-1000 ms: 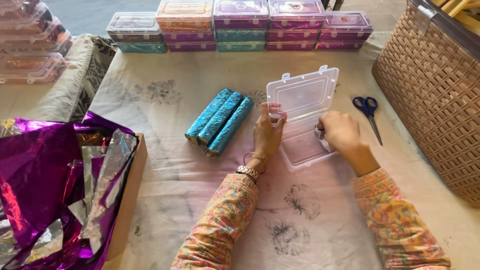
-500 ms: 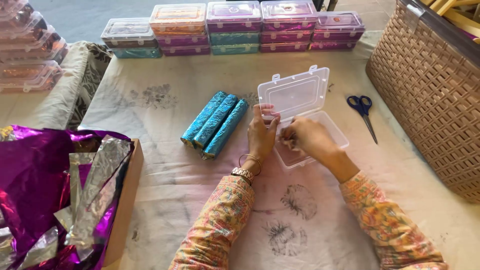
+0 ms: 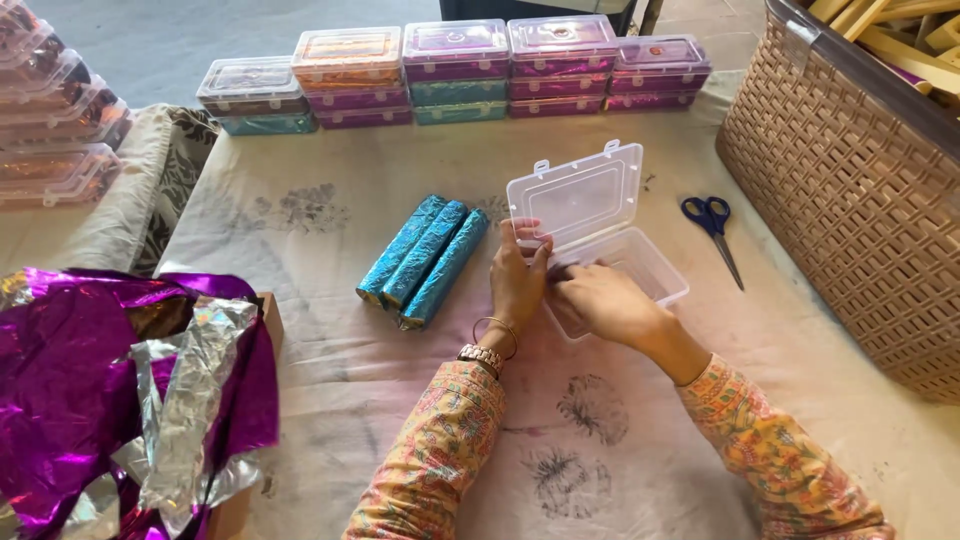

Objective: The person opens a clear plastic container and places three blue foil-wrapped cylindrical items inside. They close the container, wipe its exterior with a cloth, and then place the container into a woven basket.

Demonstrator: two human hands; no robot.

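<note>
Both hands, left (image 3: pixel 517 283) and right (image 3: pixel 600 300), grip the clear open box (image 3: pixel 600 225) (teal foil rolls (image 3: pixel 425 260) beside).

Both hands cover the clear box's (image 3: pixel 600 235) near-left corner; fingertips hidden.

Blue-handled scissors (image 3: pixel 712 222) lie near a wicker basket (image 3: pixel 850 220); purple foil (image 3: pixel 70 380) sits at the left.

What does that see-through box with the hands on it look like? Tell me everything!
The box is small, clear and looks like plastic. Its hinged lid stands open, tilted back, with two little catches on top. Nothing shows inside. It sits on the cloth, right of three blue rolls. The left hand and right hand hold its near edge.
</note>
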